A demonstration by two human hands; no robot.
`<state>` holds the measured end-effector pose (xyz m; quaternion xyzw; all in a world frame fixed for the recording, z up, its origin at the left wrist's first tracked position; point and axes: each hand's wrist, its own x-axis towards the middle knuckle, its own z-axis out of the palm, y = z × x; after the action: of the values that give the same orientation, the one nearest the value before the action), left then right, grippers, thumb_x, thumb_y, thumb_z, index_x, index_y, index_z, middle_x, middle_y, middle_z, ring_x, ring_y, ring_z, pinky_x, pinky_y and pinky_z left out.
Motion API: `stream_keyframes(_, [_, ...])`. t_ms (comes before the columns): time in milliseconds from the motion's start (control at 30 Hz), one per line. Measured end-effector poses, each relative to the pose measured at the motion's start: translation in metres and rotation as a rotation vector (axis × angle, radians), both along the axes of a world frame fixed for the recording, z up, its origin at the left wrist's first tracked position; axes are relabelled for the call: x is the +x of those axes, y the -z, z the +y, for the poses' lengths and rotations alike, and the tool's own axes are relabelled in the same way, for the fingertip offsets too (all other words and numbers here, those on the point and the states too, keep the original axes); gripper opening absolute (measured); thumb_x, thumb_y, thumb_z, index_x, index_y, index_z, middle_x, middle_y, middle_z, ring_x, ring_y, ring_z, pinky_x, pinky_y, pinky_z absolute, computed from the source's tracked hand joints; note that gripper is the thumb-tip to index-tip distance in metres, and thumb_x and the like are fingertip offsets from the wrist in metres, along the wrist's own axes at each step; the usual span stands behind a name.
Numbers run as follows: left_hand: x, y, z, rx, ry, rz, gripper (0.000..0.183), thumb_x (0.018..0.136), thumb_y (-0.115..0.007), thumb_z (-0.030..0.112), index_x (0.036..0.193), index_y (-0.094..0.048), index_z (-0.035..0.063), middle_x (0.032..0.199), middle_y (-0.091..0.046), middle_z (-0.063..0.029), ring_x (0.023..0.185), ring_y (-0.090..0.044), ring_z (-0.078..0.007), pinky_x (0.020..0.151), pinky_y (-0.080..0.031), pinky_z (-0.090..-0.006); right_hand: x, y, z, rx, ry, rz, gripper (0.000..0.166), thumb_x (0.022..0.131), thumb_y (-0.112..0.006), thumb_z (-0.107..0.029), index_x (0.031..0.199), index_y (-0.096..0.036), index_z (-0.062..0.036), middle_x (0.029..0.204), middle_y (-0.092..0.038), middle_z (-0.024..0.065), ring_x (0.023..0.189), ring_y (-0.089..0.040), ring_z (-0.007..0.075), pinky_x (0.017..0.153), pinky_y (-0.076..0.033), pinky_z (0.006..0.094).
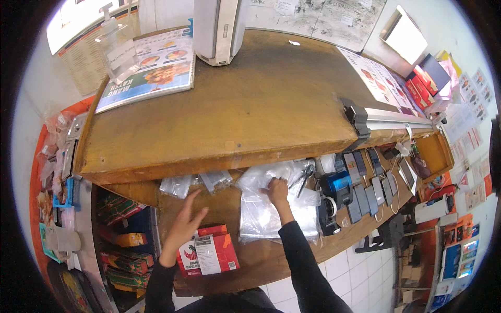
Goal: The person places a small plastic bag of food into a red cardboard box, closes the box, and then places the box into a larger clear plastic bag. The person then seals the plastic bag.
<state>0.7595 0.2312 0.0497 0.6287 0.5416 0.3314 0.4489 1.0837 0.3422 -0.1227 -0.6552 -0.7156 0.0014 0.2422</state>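
My right hand [277,192] rests on a stack of clear plastic bags [250,223] on the lower wooden desk. Its fingers are curled against the plastic; whether they pinch a bag cannot be made out. Scissors [306,176] lie on the bags just beyond that hand. My left hand [184,223] hovers with fingers apart and nothing in it. Just below and right of it lies a red-and-white printed carton [225,250] with a white paper slip [207,260] on top. Smaller clear plastic packets [176,187] lie beyond the left fingers, partly under the raised counter.
A raised wooden counter [219,125] overhangs the desk's far side. A blue-and-black device [338,187], a tape roll [330,206] and several phones [371,198] with cables sit rightward. Shelves with printed boxes [127,260] stand below left. A menu book [156,78] lies on the counter.
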Motion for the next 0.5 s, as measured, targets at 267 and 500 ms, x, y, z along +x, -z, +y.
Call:
stream_keyframes(267, [0.175, 0.167, 0.093, -0.023, 0.287, 0.367, 0.101, 0.081, -0.069, 0.038, 0.148, -0.002, 0.0018, 0.153, 0.002, -0.0272, 0.14, -0.003, -0.0489, 0.109, -0.018, -0.0588, 0.023, -0.019, -0.01, -0.176, 0.025, 0.443, 0.011, 0.085, -0.058, -0.01, 0.081, -0.056, -0.0004, 0.078, -0.055, 0.0201, 0.08, -0.054, 0.0372, 0.073, -0.043, 0.0438])
stream_keyframes(500, [0.163, 0.234, 0.099, 0.349, 0.011, 0.17, 0.09, 0.078, -0.065, 0.017, 0.15, -0.012, 0.0168, 0.153, -0.009, -0.0236, 0.137, -0.015, -0.0511, 0.108, -0.026, -0.0559, -0.021, -0.2, -0.099, -0.179, -0.318, 0.858, 0.021, 0.098, -0.044, -0.012, 0.087, -0.052, 0.0042, 0.079, -0.051, 0.0121, 0.075, -0.048, 0.0218, 0.074, -0.041, 0.0319])
